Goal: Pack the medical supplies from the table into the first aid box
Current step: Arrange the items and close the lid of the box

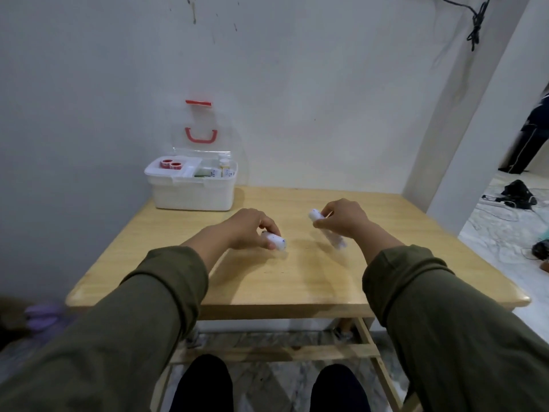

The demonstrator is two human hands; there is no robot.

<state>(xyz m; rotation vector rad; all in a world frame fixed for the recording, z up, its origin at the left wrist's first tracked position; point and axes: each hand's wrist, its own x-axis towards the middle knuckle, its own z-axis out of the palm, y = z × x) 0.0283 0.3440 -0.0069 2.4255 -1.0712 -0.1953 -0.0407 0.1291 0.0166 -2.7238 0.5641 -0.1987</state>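
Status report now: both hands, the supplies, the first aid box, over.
Left hand grips white roll on table. Right hand holds second white roll, lifted. First aid box open, far left. Path clear.

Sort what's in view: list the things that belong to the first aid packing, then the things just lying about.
Part of the job:
- white roll gripped by the left hand
- white roll in the right hand, and a blurred one beneath it
- open first aid box

Lying about:
- dark bag and cables on the floor
- purple object
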